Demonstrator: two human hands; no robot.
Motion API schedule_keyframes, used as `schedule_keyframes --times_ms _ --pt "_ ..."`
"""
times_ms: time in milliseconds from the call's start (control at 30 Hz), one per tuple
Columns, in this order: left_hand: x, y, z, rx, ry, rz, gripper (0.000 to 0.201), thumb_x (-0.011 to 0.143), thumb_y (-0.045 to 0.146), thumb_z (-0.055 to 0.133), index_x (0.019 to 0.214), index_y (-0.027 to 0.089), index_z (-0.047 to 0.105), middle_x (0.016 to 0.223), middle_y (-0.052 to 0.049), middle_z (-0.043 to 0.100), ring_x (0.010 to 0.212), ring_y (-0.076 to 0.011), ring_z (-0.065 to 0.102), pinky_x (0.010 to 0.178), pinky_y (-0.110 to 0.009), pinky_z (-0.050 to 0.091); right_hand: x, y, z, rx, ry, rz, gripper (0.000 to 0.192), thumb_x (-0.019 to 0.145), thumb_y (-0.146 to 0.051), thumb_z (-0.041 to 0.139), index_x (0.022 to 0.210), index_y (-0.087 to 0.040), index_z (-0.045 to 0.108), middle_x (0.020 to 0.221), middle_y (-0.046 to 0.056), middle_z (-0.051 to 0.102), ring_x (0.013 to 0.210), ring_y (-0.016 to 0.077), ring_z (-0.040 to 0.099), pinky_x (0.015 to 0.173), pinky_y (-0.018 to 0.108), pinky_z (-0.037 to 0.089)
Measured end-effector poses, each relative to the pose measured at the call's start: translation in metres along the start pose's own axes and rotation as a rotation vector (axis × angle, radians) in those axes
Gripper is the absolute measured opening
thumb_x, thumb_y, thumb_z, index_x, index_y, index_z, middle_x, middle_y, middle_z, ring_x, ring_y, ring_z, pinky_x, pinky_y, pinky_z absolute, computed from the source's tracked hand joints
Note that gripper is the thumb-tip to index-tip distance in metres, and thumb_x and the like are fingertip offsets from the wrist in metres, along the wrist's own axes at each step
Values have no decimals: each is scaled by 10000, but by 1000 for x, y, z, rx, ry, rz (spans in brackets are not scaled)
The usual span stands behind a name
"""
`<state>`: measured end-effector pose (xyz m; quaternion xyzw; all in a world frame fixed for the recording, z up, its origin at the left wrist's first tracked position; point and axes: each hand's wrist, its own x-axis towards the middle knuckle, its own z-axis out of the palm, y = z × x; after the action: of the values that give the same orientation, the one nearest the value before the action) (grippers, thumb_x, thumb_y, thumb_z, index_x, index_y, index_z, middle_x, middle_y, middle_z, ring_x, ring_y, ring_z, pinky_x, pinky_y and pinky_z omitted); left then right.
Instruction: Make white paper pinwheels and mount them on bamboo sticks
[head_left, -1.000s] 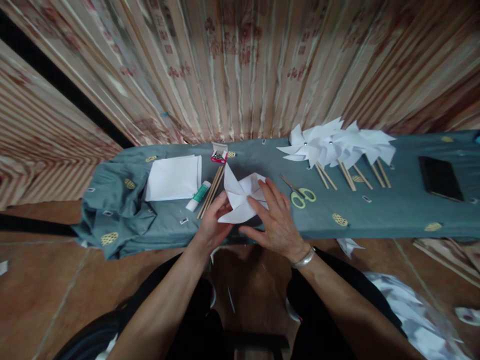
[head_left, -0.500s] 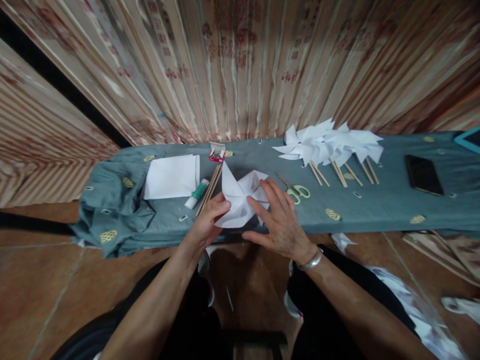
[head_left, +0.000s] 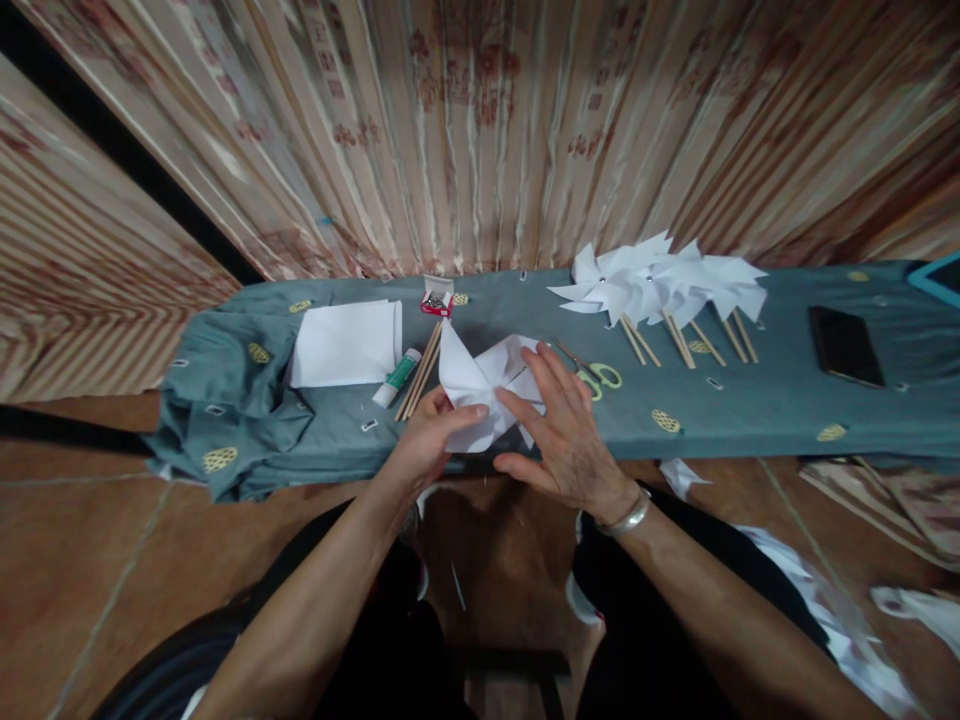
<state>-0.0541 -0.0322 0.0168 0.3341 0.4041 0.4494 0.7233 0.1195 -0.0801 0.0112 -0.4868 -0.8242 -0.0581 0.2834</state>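
A white paper pinwheel (head_left: 480,385) with folded blades is held over the near edge of the bench. My left hand (head_left: 427,435) grips its left side, the thumb lying on top of the paper and the other fingers underneath. My right hand (head_left: 562,430) is at the pinwheel's right side, fingers spread and thumb apart. Its index fingertip touches near the middle of the paper, and the other fingertips rest over the right blades. Just left of the pinwheel lie several wooden sticks (head_left: 420,372) and a green-and-white glue stick (head_left: 397,378).
Behind stands a small red box of metal pins (head_left: 436,298). White paper sheets (head_left: 349,343) lie left. To the right are green-handled scissors (head_left: 600,378), several finished pinwheels (head_left: 667,280) on sticks and a black phone (head_left: 846,346). Paper scraps (head_left: 681,477) lie on the floor.
My left thumb has slid farther inward over the pinwheel's lower left blade. The right hand stays spread, its index finger still near the centre. The camera view has shifted slightly.
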Motion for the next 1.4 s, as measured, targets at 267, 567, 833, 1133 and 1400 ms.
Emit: schedule_keyframes --times_ms 267,567,833,1133,1400 --pt "2 -7 1 3 64 84 375 510 240 876 852 147 752 804 -40 768 676 -153 671 688 -257 517 4 -6 3 0 3 -28 633 921 -655 353 1299 -179 530 1571 193 263 1492 344 150 1099 586 277" --pt "2 -5 -3 17 62 97 384 527 239 880 884 155 769 849 -42 778 700 -164 692 700 -264 528 5 -7 3 117 11 -15 539 936 -591 394 1339 -246 491 1623 111 157 1506 327 105 1139 602 233" --pt "4 -7 -2 20 61 95 350 514 246 880 829 151 762 796 -35 773 646 -155 674 675 -264 526 4 -7 0 165 18 3 493 939 -532 429 1343 -258 500 1625 89 163 1501 333 126 1139 608 232" --pt "5 -10 0 27 98 92 335 504 232 859 814 149 760 771 -33 766 634 -166 668 649 -269 516 3 -9 -2 151 -13 26 521 916 -546 468 1376 -302 474 1625 56 184 1498 336 143 1136 607 241" --pt "9 -13 1 -8 118 117 316 492 216 855 782 156 746 748 -16 759 624 -152 654 642 -259 504 5 -8 -2 137 13 -10 473 941 -521 449 1317 -246 526 1615 89 212 1499 331 146 1145 604 235"
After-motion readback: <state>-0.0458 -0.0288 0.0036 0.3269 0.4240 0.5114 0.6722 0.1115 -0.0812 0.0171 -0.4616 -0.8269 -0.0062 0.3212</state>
